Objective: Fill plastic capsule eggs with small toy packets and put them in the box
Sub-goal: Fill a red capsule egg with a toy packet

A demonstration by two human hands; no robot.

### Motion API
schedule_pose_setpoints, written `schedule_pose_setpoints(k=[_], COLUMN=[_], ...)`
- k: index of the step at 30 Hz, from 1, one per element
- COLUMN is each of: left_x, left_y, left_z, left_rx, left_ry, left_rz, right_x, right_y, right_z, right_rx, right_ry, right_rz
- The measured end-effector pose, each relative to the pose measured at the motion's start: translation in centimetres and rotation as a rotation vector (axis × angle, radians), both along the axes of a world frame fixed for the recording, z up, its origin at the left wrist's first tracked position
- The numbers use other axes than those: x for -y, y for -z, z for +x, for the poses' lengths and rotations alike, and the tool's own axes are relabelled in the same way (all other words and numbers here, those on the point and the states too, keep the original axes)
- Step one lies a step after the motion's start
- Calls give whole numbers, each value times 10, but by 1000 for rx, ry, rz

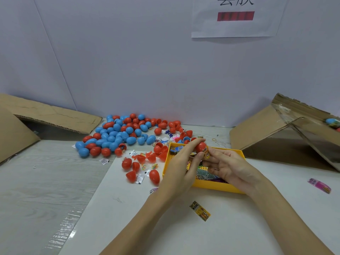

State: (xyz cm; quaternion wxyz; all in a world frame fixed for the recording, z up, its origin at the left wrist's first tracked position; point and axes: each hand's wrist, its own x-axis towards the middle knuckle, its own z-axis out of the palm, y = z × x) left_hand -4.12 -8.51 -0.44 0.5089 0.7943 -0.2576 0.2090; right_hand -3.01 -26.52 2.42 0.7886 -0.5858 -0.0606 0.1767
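pile of smooth blue and red capsule eggs (117, 134) left of and behind the yellow tray (217, 186) | tray holds small toy packets (204, 173) | left hand (181, 165) over tray, fingers curled on red egg half (200, 146) | right hand (227, 165) pinches yellow packet (207, 153) against it | open cardboard box (287, 137) right of tray, an egg inside

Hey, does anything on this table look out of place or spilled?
Two packets lie loose on the white sheet, away from the yellow tray: a yellow packet near the forearms and a pink packet at the far right. Open red egg halves and tiny packets are scattered left of the tray.
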Motion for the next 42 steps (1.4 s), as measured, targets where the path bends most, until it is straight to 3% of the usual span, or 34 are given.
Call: schedule_pose_setpoints(k=[5, 19, 31, 42], left_x=[-2, -5, -1, -3], left_y=[1, 3, 5, 0], left_z=[2, 4, 3, 2], left_rx=[-13, 185, 212, 135], left_ry=[14, -65, -130, -105], left_rz=[-41, -7, -94, -26], right_x=[0, -3, -11, -15], right_y=[-1, -4, -12, -9], right_z=[-1, -5, -8, -11], right_rx=[-15, -4, -30, -24], right_ry=[7, -33, -5, 49], right_rz=[0, -16, 22, 18])
